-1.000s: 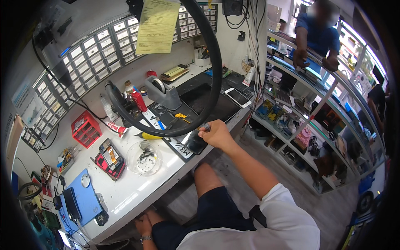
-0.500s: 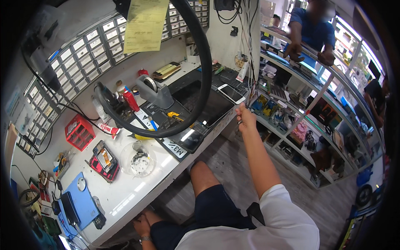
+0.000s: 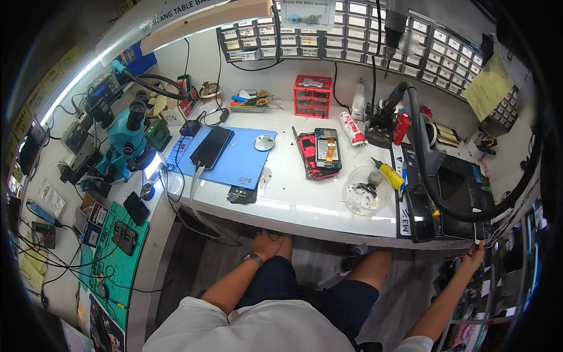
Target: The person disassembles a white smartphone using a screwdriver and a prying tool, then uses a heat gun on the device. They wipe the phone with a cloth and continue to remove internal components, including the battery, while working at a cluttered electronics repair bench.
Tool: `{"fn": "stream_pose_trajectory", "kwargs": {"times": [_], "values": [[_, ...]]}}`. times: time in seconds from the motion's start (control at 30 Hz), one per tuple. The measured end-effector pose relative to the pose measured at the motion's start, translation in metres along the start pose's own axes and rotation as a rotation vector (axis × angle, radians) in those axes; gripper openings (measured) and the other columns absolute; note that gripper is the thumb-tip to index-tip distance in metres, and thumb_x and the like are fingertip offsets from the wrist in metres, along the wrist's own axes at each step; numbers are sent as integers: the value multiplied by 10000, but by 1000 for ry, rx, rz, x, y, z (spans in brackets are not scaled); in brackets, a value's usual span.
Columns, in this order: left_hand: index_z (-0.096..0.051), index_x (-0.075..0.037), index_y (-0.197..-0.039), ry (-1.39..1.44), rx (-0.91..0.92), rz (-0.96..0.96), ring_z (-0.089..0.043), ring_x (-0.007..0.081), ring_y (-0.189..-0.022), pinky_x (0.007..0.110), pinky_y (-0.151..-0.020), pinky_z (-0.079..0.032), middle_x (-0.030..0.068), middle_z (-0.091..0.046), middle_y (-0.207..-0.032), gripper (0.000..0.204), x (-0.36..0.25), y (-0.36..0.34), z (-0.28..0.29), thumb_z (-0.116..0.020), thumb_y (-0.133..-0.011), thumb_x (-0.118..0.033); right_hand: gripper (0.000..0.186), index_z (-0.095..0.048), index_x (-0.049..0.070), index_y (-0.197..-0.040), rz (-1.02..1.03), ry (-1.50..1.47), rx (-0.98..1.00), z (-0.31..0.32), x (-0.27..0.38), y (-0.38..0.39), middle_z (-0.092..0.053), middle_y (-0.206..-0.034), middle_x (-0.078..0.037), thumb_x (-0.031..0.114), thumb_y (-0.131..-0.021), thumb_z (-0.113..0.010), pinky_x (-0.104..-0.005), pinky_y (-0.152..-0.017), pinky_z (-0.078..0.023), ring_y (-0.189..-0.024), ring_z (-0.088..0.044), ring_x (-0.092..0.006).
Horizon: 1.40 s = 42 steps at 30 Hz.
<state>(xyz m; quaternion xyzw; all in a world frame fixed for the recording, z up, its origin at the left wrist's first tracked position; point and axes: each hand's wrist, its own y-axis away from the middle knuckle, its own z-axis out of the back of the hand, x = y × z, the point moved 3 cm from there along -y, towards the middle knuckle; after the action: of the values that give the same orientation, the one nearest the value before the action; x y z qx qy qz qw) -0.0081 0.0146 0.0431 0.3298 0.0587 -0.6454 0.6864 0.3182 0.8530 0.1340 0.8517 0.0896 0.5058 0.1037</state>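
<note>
I extend the right hand (image 3: 474, 254) to the white phone (image 3: 478, 225), desk's (image 3: 293, 202) front right corner — left hand (image 3: 265, 245) on knee (image 3: 285, 247), both grips unclear.

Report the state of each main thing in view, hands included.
Left hand: lowered, resting
Right hand: by the bench edge, grip unclear
Dark phone: unlit, pale cable at its end
Opened phone: insides exposed
Clear dish: uncovered, partly filled
Red drawer unit: drawers shut
Yellow bottle: lying down
</note>
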Motion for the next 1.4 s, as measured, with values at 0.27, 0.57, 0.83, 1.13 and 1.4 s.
{"fn": "stream_pose_trajectory", "kwargs": {"times": [0.27, 0.57, 0.83, 1.13, 1.4], "values": [[-568, 112, -1552, -562, -404, -692, -648, 591, -1252, 631, -1116, -524, 416, -629, -1382, 773, -50, 60, -45, -686, -1075, -485, 624, -748, -51, -1284, 159, 86, 151, 133, 75, 40, -762, -1130, -130, 442, -945, -927, -524, -836, -565, -980, -699, -329], [-635, 63, -1513, 783, 885, -797, -779, 297, -1240, 403, -1019, -664, 250, -741, -1384, 664, -314, 233, -106, -798, -1112, -441, 208, -770, 24, -1173, -179, 26, 602, 110, 63, 226, -824, -993, -103, 191, -1054, -807, -246, -393, -397, -578, -649, -138], [-721, 66, -1408, 759, 1154, -594, -817, 160, -910, 310, -784, -661, 131, -846, -1116, 535, -387, 269, -127, -777, -1138, -393, 177, -813, -4, -1022, -192, 202, 549, 87, 53, 278, -795, -898, -62, 118, -931, -903, -228, -429, -402, -652, -690, -132], [-810, 60, -1218, 571, 817, -778, -771, 123, -794, 320, -690, -604, 100, -840, -921, 445, -352, 276, -122, -786, -1129, -375, 146, -761, 63, -978, -288, 226, 252, 113, 26, 243, -735, -843, -15, 119, -965, -894, -255, -468, -351, -682, -657, -112], [-750, 6, -1339, 1207, 1316, -264, -837, 280, -998, 468, -901, -699, 151, -829, -1174, 270, -260, 239, -43, -798, -1094, -96, 148, -823, 23, -1011, -101, 919, 121, 148, 4, 220, -812, -920, -71, 128, -937, -895, -327, -664, -528, -721, -718, -168]]}}
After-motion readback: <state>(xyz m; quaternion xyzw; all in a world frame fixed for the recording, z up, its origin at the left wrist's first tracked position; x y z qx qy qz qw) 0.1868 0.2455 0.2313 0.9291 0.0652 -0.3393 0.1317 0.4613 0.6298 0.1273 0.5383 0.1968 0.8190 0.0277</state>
